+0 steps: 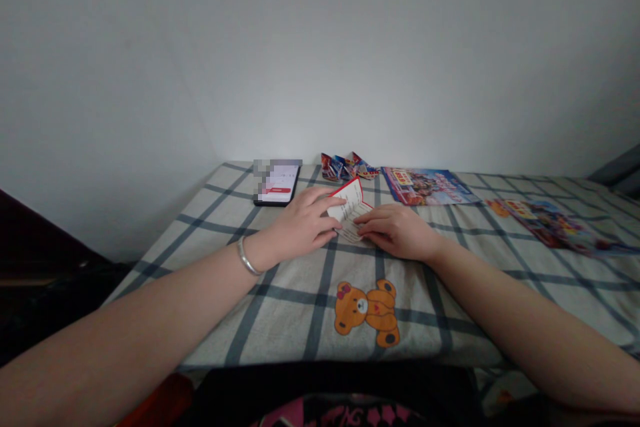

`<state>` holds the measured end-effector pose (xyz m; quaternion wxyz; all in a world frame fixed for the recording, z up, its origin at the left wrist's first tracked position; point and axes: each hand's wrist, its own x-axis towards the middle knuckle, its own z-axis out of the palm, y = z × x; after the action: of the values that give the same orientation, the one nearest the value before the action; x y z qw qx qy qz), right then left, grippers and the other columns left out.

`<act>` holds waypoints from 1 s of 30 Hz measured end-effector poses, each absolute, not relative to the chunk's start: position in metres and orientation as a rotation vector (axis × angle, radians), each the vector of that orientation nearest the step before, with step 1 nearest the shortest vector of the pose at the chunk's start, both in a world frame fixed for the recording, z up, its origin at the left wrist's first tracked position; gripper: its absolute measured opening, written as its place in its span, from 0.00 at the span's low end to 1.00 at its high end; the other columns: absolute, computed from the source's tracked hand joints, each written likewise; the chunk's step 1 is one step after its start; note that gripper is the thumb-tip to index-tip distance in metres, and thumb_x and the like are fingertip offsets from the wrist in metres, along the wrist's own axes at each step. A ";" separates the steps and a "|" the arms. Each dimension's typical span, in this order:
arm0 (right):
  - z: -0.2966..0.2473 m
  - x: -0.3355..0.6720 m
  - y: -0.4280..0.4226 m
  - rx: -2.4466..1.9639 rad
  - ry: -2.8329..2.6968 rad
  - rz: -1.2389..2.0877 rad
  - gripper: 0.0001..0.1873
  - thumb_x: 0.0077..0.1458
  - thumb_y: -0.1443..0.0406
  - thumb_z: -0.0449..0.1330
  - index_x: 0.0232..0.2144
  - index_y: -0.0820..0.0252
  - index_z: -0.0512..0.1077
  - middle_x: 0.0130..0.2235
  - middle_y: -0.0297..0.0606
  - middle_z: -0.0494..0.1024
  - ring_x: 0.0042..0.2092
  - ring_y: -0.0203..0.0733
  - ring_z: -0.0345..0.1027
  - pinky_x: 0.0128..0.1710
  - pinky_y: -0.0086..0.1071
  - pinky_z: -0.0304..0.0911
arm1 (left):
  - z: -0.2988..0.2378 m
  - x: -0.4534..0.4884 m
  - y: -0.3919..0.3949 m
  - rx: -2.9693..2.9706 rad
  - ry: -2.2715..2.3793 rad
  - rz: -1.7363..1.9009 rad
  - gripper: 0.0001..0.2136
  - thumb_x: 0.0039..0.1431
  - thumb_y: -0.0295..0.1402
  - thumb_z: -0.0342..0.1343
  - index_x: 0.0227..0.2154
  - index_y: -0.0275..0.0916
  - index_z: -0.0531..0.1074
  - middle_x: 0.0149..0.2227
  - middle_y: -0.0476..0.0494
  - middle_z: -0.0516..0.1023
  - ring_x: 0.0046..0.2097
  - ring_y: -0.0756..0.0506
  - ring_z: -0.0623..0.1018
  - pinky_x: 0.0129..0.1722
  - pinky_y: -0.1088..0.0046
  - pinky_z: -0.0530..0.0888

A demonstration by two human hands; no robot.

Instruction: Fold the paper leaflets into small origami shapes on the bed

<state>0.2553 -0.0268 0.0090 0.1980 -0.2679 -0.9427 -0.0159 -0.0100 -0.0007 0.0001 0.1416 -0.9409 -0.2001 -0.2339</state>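
Note:
A small booklet (350, 207) with red cover edges and white printed pages lies half open on the checked tablecloth, its upper part tilted up. From the left, my left hand (306, 221) holds its left side, the fingers reaching over the page and a silver bangle on the wrist. My right hand (395, 230) grips the right side, its fingers bent together over the lower page. The small print is too blurred to read, and the hands cover parts of both pages.
Behind my left hand lies a phone (280, 185) with its screen lit. A crumpled colourful paper (347, 167) sits near the wall. Two printed leaflets (430, 187) lie on the right side of the tablecloth (280, 347), which has a printed bear.

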 end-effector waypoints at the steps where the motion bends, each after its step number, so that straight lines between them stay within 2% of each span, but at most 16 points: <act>1: 0.010 0.257 -0.027 -0.764 -2.628 -0.017 0.11 0.60 0.68 0.55 0.37 0.56 0.78 0.47 0.38 0.81 0.46 0.43 0.76 0.46 0.39 0.70 | 0.001 -0.010 -0.001 -2.717 -0.571 -0.678 0.07 0.63 0.33 0.55 0.38 0.43 0.79 0.57 0.44 0.69 0.62 0.35 0.60 0.60 0.49 0.63; 6: 0.010 0.264 -0.026 -0.833 -2.579 0.200 0.12 0.51 0.74 0.55 0.33 0.58 0.77 0.48 0.39 0.80 0.47 0.43 0.75 0.48 0.38 0.70 | 0.004 -0.008 -0.005 -2.749 -0.515 -0.681 0.06 0.62 0.31 0.55 0.35 0.43 0.78 0.57 0.45 0.70 0.61 0.36 0.62 0.60 0.49 0.63; 10: 0.010 0.267 -0.024 -0.854 -2.568 0.300 0.11 0.48 0.76 0.55 0.30 0.59 0.74 0.49 0.39 0.79 0.47 0.43 0.74 0.48 0.38 0.69 | 0.006 -0.007 -0.007 -2.791 -0.445 -0.671 0.06 0.61 0.30 0.56 0.37 0.45 0.79 0.56 0.46 0.70 0.60 0.37 0.63 0.61 0.49 0.62; 13: 0.011 0.265 -0.024 -0.875 -2.568 0.310 0.10 0.51 0.74 0.55 0.31 0.59 0.74 0.47 0.39 0.80 0.46 0.42 0.73 0.47 0.37 0.67 | 0.006 -0.006 -0.008 -2.798 -0.429 -0.658 0.06 0.61 0.32 0.56 0.37 0.45 0.79 0.56 0.46 0.71 0.60 0.37 0.63 0.61 0.50 0.62; 17: 0.009 0.260 -0.024 -1.008 -2.532 0.229 0.08 0.59 0.68 0.55 0.36 0.58 0.74 0.37 0.38 0.79 0.40 0.41 0.71 0.42 0.34 0.65 | 0.005 -0.006 -0.007 -2.786 -0.419 -0.669 0.06 0.61 0.31 0.56 0.36 0.44 0.78 0.56 0.46 0.71 0.60 0.37 0.64 0.60 0.50 0.63; 20: 0.007 0.254 -0.023 -1.099 -2.483 0.171 0.08 0.61 0.65 0.54 0.33 0.58 0.73 0.32 0.37 0.76 0.36 0.40 0.68 0.38 0.32 0.61 | 0.003 -0.006 -0.005 -2.774 -0.434 -0.684 0.06 0.61 0.31 0.56 0.37 0.43 0.78 0.55 0.46 0.72 0.60 0.38 0.64 0.61 0.51 0.63; 25: 0.004 0.247 -0.021 -1.192 -2.418 0.152 0.11 0.63 0.63 0.54 0.30 0.59 0.71 0.29 0.37 0.74 0.34 0.39 0.65 0.35 0.31 0.57 | 0.001 -0.006 -0.004 -2.778 -0.440 -0.661 0.06 0.62 0.31 0.55 0.36 0.42 0.77 0.53 0.47 0.74 0.60 0.39 0.65 0.61 0.50 0.62; 30: -0.001 0.244 -0.017 -1.295 -2.293 0.232 0.08 0.60 0.63 0.56 0.31 0.59 0.72 0.30 0.36 0.74 0.32 0.38 0.65 0.33 0.30 0.57 | 0.003 -0.004 -0.005 -2.796 -0.444 -0.633 0.06 0.62 0.30 0.54 0.38 0.43 0.77 0.49 0.48 0.77 0.59 0.40 0.66 0.63 0.51 0.59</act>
<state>0.2442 -0.0174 -0.0007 0.2464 -0.4746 -0.8407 0.0850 -0.0042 -0.0049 0.0027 0.1200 -0.9569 -0.1518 -0.2165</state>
